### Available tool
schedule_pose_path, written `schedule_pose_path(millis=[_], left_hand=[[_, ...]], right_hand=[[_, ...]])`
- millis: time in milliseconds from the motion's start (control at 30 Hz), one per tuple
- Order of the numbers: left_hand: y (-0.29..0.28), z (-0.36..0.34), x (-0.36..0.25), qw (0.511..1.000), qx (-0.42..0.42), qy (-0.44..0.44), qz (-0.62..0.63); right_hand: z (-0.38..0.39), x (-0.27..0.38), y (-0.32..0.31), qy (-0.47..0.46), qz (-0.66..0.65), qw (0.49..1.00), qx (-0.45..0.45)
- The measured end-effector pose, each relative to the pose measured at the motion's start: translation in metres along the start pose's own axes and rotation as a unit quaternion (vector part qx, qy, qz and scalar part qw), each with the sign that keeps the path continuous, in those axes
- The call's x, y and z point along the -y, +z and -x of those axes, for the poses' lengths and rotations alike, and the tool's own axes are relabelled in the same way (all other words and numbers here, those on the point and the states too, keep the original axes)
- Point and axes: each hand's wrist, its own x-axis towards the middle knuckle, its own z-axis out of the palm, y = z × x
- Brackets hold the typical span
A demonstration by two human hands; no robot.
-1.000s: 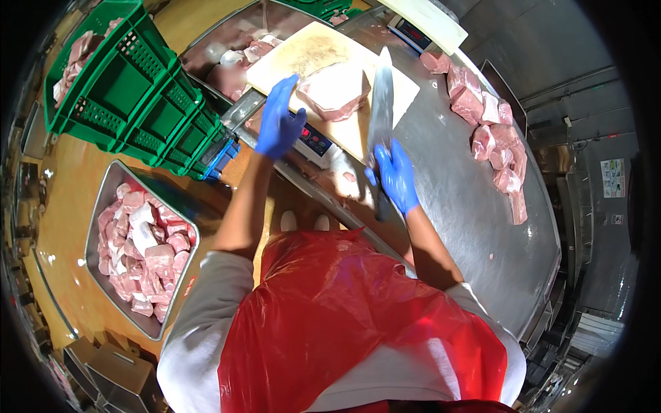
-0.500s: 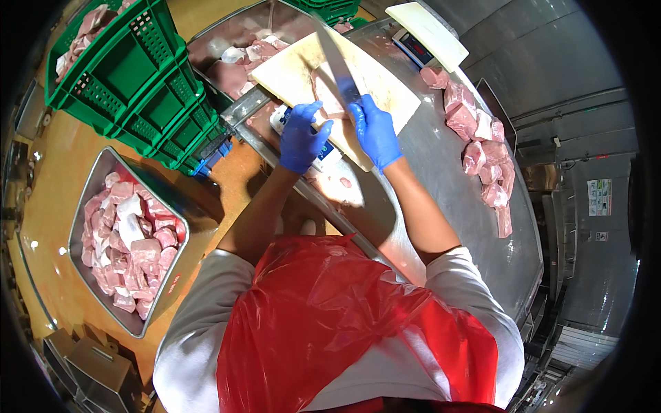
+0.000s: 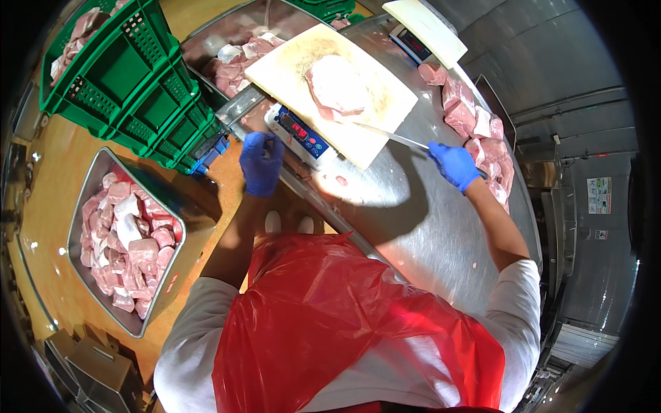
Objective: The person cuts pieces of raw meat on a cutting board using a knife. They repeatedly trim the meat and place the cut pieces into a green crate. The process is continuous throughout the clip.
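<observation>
My right hand (image 3: 454, 166), in a blue glove, is closed round the dark handle of a long knife (image 3: 406, 141). The blade points left, its tip close to a pale slab of meat (image 3: 337, 86). That meat lies on a cream cutting board (image 3: 282, 67), which rests above a digital scale (image 3: 301, 134) with a lit red display. My left hand (image 3: 261, 165), also gloved in blue, hovers left of the scale, off the table edge. Its fingers are curled in, and nothing shows in them.
A row of meat pieces (image 3: 460, 107) lies along the table's right side, by a second scale (image 3: 413, 47) with a white board. Stacked green crates (image 3: 138, 82) stand at far left. Metal tubs of meat (image 3: 177, 286) stand at lower left and behind the board.
My right hand swung right and nearer, and the knife tipped from upright to nearly level. My left hand drew back leftward from the board, its fingers curling. The meat slab is uncovered.
</observation>
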Motion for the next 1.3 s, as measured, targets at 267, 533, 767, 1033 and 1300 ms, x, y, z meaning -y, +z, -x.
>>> schedule_pose_path(millis=[267,533,767,1033,1300], left_hand=[[0.096,-0.023,-0.045,0.972,-0.019,0.235,-0.005],[0.102,-0.012,-0.035,0.987,-0.045,0.117,0.097],[0.067,0.0,-0.032,0.996,-0.044,-0.023,0.078],[-0.147,-0.245,-0.057,0.952,-0.248,0.176,0.021],[-0.255,-0.333,0.016,0.957,-0.171,0.219,-0.078]], right_hand=[[-0.044,0.087,-0.004,0.062,-0.197,0.948,-0.242],[-0.126,0.146,-0.018,-0.009,-0.207,0.968,-0.143],[-0.044,0.031,-0.024,-0.038,-0.028,0.999,0.016],[0.015,0.035,0.016,0.186,-0.479,0.856,-0.064],[-0.066,0.14,0.026,0.151,-0.863,0.46,-0.147]])
